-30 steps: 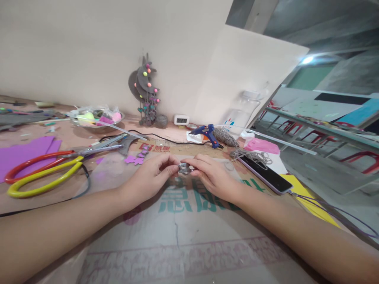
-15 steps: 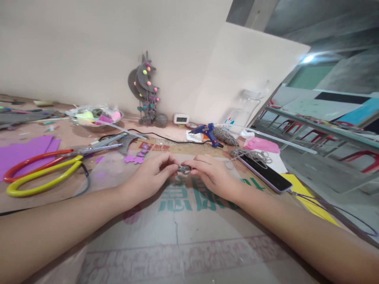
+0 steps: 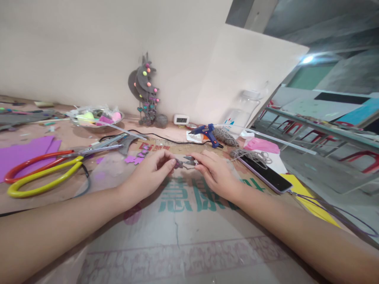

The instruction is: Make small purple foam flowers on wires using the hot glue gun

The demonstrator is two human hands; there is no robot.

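My left hand (image 3: 154,170), fingers closed, pinches a small grey-purple piece (image 3: 178,163) whose exact kind is too small to make out. Facing it over the middle of the board, my right hand (image 3: 215,170) pinches a small dark grey leaf-like piece (image 3: 188,161). A thin grey strand (image 3: 186,168) seems to run between the two pieces. Behind my left hand lie small purple flower shapes (image 3: 134,159). Large scissors (image 3: 44,181) with one red and one yellow handle rest to the left.
A blue glue gun (image 3: 209,132) lies beyond my hands, beside grey yarn (image 3: 225,136). On the right is a phone (image 3: 266,175) under loose yarn. A bowl (image 3: 97,123) of pompoms, purple sheets (image 3: 26,152), a small clock (image 3: 181,119) and a moon-shaped hanging ornament (image 3: 145,81) stand around.
The small grey items at my fingertips have separated: a gap shows between the piece in my left hand and the one in my right. Both hands stay over the same spot.
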